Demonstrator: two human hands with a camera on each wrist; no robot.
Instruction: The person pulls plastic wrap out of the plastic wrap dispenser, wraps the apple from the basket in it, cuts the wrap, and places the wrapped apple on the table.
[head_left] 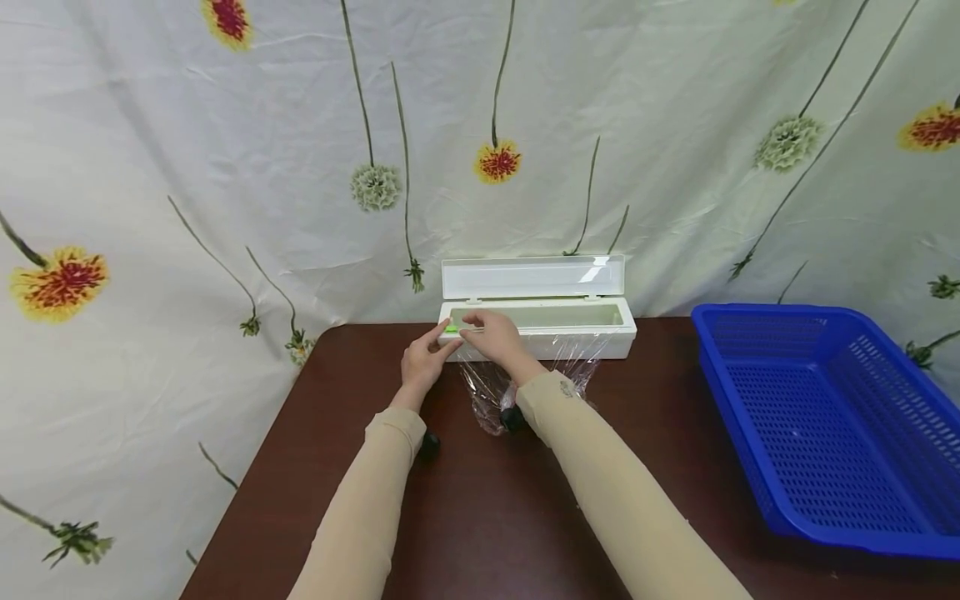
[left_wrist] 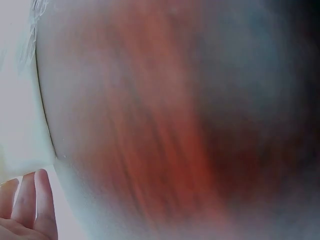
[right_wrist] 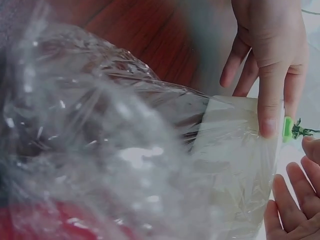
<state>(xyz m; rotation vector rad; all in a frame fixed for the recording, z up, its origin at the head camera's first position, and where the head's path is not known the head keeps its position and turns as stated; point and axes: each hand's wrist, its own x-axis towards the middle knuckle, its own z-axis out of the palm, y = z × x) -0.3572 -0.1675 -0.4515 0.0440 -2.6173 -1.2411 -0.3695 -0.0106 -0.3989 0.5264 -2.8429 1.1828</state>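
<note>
A white cling film dispenser [head_left: 577, 346] stands against the backdrop, its lid [head_left: 532, 277] raised. Clear cling film [head_left: 487, 392] hangs from its front edge, crumpled and partly behind the right forearm. My left hand [head_left: 422, 364] grips the dispenser's left end, thumb on the front wall. Beside its fingers sits a small green slider [right_wrist: 288, 129] on the rim. My right hand [head_left: 495, 337] hovers near that slider with loosely bent fingers; the right wrist view shows those fingers [right_wrist: 295, 205] holding nothing visible. The left wrist view is mostly blurred, with a few fingers [left_wrist: 35, 205] below the white wall.
A blue plastic basket [head_left: 738, 417] stands on the right side of the dark brown table [head_left: 480, 517]. Behind the table hangs a white flowered cloth [head_left: 300, 167]. Black wrist cameras [head_left: 512, 418] hang under the forearms.
</note>
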